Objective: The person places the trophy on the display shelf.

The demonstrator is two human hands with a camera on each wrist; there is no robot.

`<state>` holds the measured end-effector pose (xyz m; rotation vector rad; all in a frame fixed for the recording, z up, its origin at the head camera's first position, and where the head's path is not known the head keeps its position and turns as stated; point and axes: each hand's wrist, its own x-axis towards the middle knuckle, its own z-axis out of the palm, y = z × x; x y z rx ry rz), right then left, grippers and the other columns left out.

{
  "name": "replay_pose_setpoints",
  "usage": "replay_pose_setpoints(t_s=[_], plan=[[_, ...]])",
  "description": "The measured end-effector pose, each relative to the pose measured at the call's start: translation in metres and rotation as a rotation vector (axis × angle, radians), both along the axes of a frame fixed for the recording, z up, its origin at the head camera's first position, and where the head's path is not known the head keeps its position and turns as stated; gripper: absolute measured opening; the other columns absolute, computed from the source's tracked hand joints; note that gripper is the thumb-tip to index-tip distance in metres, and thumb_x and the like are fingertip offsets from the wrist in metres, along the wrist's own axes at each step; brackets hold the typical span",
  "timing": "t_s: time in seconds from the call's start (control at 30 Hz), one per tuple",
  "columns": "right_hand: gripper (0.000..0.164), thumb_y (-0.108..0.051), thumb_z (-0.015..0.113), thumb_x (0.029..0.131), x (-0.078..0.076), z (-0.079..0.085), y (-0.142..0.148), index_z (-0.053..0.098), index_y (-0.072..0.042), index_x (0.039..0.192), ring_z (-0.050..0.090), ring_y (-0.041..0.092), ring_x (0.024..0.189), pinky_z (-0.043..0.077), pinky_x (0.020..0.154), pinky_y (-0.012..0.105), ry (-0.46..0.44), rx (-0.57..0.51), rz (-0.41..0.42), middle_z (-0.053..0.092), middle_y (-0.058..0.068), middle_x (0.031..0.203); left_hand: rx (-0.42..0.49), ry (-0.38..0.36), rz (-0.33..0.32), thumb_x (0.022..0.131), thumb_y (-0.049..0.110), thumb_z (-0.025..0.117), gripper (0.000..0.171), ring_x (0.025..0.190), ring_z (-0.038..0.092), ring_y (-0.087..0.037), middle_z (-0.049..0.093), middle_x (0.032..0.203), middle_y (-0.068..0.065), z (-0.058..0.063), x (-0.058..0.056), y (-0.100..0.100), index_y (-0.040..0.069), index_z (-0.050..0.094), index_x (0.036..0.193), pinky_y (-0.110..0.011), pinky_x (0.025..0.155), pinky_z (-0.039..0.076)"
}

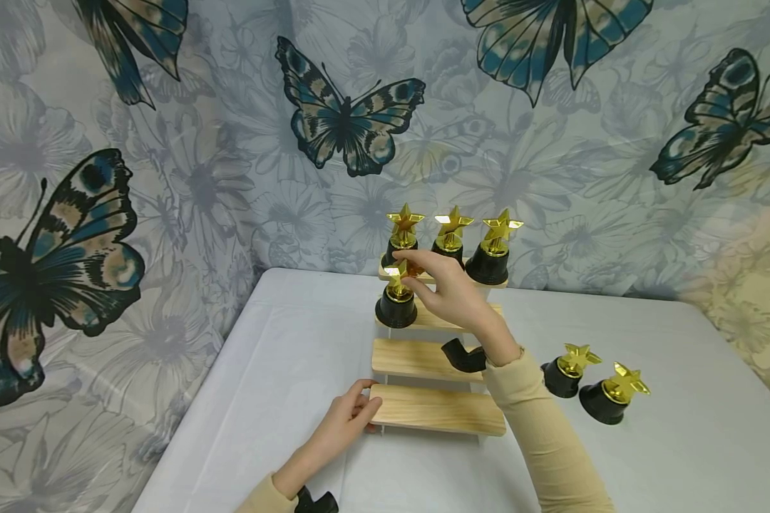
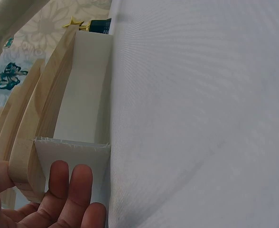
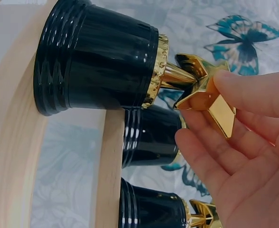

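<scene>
My right hand [image 1: 445,288] pinches the gold star of a small star trophy [image 1: 396,306] between thumb and fingers. Its black base is at the left end of the second tier from the top of a wooden tiered stand [image 1: 436,407]. In the right wrist view the trophy's star [image 3: 203,88] sits between thumb and fingertips, its base close against the board. My left hand [image 1: 349,412] grips the left end of the stand's lowest board. The left wrist view has the thumb at the board [image 2: 28,180] and the fingers beneath, near the white support.
Three more star trophies [image 1: 449,235] stand in a row on the top tier. Two others [image 1: 606,399] stand on the white-covered table [image 1: 667,456], right of the stand. Behind is a butterfly-patterned cloth [image 1: 353,214]. Black wrist devices [image 1: 464,355] are on both arms.
</scene>
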<state>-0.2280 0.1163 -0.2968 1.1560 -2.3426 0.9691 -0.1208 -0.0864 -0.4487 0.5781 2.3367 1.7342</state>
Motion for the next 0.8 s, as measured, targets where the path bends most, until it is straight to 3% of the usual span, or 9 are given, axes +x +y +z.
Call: replay_pose_setpoints(t_s=[0.13,0.3,0.43,0.6,0.8], plan=[[0.037,-0.002,0.064,0.087,0.000,-0.001,-0.001,0.056,0.000,0.123,0.061,0.017,0.089,0.049,0.073,0.033,-0.014,-0.005,0.000,0.063,0.006,0.099,-0.002,0.005,0.000,0.097,0.009,0.048,0.036,0.065,0.064,-0.029,0.060,0.073,-0.009,0.015,0.005,0.000,-0.014,0.041,0.125,-0.038,0.062,0.055],[0.037,-0.001,0.063,0.087,-0.001,-0.002,-0.002,0.055,0.000,0.124,0.061,0.019,0.090,0.049,0.072,0.033,-0.030,-0.019,0.000,0.063,0.007,0.100,0.004,0.003,0.001,0.097,0.009,0.049,0.036,0.066,0.064,-0.028,0.061,0.075,-0.009,0.016,0.006,0.000,-0.014,0.041,0.125,-0.037,0.062,0.055],[0.039,0.000,0.063,0.087,-0.002,-0.005,-0.002,0.054,0.002,0.125,0.061,0.021,0.092,0.050,0.077,0.036,-0.015,-0.035,0.002,0.062,0.011,0.106,0.017,-0.011,-0.002,0.098,0.010,0.048,0.037,0.067,0.065,-0.026,0.062,0.077,-0.010,0.007,0.002,0.000,-0.013,0.040,0.126,-0.035,0.061,0.055],[0.043,0.001,0.063,0.087,-0.005,-0.009,-0.002,0.051,0.004,0.128,0.060,0.022,0.096,0.050,0.082,0.036,-0.005,-0.060,0.014,0.060,0.016,0.113,0.014,-0.013,0.000,0.098,0.017,0.048,0.041,0.066,0.065,-0.018,0.063,0.078,-0.007,-0.018,-0.007,-0.001,-0.009,0.040,0.129,-0.029,0.059,0.055],[0.045,0.001,0.062,0.087,-0.005,-0.011,-0.003,0.049,0.004,0.130,0.059,0.022,0.097,0.049,0.084,0.033,0.001,-0.081,0.014,0.060,0.014,0.110,0.016,-0.007,-0.003,0.098,0.022,0.049,0.044,0.064,0.064,-0.015,0.063,0.077,-0.006,-0.023,-0.009,-0.002,-0.007,0.041,0.130,-0.027,0.059,0.054]])
